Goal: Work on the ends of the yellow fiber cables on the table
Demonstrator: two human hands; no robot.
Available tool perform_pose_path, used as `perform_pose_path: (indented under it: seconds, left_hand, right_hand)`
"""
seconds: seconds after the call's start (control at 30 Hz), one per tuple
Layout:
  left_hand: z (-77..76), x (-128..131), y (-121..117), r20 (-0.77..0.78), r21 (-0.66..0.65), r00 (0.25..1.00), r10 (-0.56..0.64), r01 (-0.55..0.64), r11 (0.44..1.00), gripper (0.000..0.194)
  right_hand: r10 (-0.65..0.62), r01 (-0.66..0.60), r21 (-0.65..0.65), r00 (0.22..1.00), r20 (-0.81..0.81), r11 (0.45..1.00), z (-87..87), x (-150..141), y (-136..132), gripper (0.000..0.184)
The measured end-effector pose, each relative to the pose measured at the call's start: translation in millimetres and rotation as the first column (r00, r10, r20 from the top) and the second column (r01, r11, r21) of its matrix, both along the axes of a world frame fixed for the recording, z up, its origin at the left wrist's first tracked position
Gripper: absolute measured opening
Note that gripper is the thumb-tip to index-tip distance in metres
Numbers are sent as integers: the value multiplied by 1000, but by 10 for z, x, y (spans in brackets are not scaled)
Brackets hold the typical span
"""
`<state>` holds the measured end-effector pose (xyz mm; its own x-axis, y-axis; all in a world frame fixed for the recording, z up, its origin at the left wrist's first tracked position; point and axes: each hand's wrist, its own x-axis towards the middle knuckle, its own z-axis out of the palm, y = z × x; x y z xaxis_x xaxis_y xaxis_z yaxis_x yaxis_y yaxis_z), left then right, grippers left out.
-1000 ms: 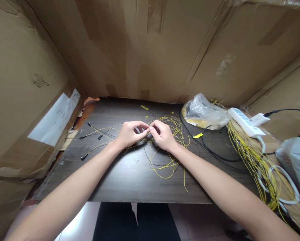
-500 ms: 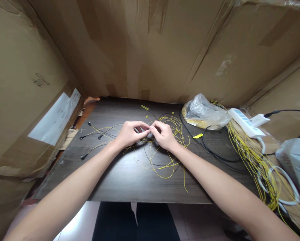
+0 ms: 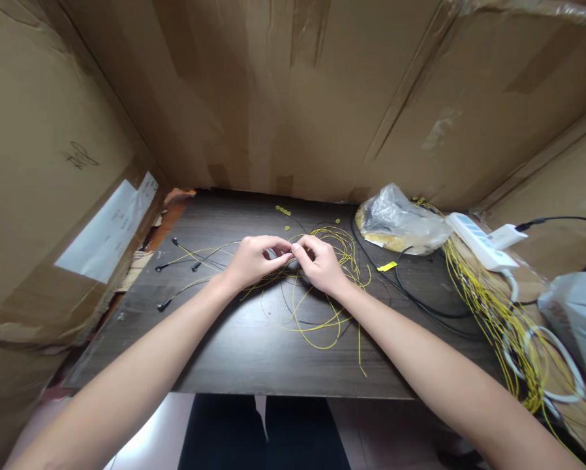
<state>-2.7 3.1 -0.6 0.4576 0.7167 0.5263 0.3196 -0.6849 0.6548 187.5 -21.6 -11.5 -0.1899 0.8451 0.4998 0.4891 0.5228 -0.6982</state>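
The head camera looks forward and down, near the hands [image 3: 252,263].

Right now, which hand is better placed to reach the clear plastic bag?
Probably the right hand: it is nearer the plastic bag, with the left hand farther across. Both seem to pinch something too small to identify, among the yellow wires.

Table [image 3: 273,365] wood-look w/ sheen; wires [image 3: 346,251] smooth plas.

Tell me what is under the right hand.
Around the edges of the right hand, yellow wires show, loosely looped on the dark tabletop. Whatever lies directly beneath the hand is covered, so I cannot tell.
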Motion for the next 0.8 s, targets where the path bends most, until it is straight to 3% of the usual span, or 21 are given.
perform_pose_path:
  seconds: [0.13,0.33,0.6,0.8]
  left_hand:
    - [-10,-2,6,10,41,1000,25,-25,999,12]
    - [-17,-14,20,3,46,1000,27,-27,999,12]
    - [-27,-37,45,-59,195,998,17,-5,981,13]
    - [-31,-29,41,-40,120,999,9,-4,993,14]
  right_hand:
    - [9,-9,-5,1000,-1,1000,-1,0,10,37]
    - [36,-36,-7,999,-37,999,8,4,-3,22]
    - [41,-41,11,999,18,999,-1,0,20,37]
    - [45,-45,-10,999,-23,999,2,-4,12,16]
